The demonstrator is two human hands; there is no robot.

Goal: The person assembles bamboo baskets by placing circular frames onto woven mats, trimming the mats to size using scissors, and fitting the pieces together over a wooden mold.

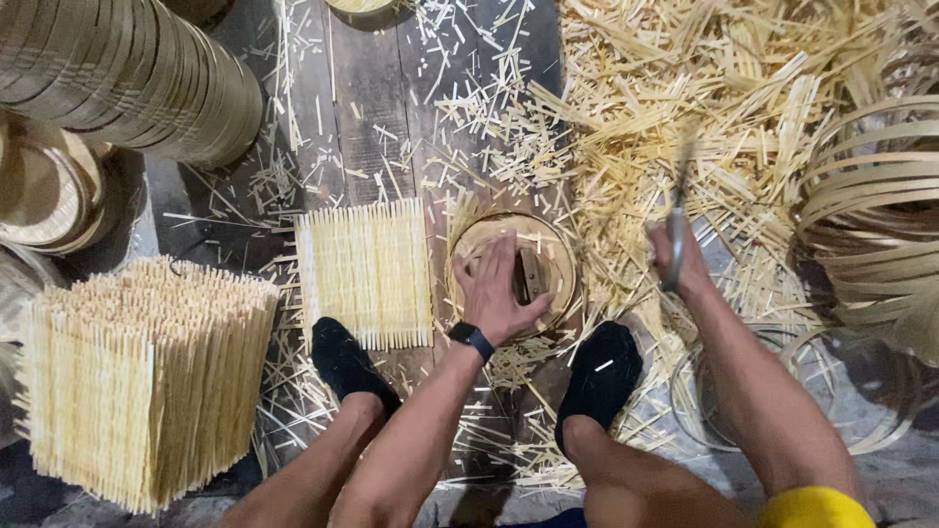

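My left hand (pixel 496 288) presses down flat on a round bamboo tray (pixel 558 256) lying on the floor between my feet, with a small dark block (pixel 529 275) beside its fingers. My right hand (pixel 677 256) is raised to the right of the tray and grips a blurred metal tool (pixel 675 220), seemingly a blade, pointing up. A black watch (pixel 471 338) sits on my left wrist. A flat mat of bamboo slats (pixel 367 272) lies just left of the tray.
A tall stack of slat mats (pixel 137 376) stands at the left. Stacked bamboo rings (pixel 127 73) lie at top left, loose bamboo hoops (pixel 871 215) at the right. Cut bamboo strips (pixel 665 108) litter the wooden floor. My black-socked feet (pixel 347 362) flank the tray.
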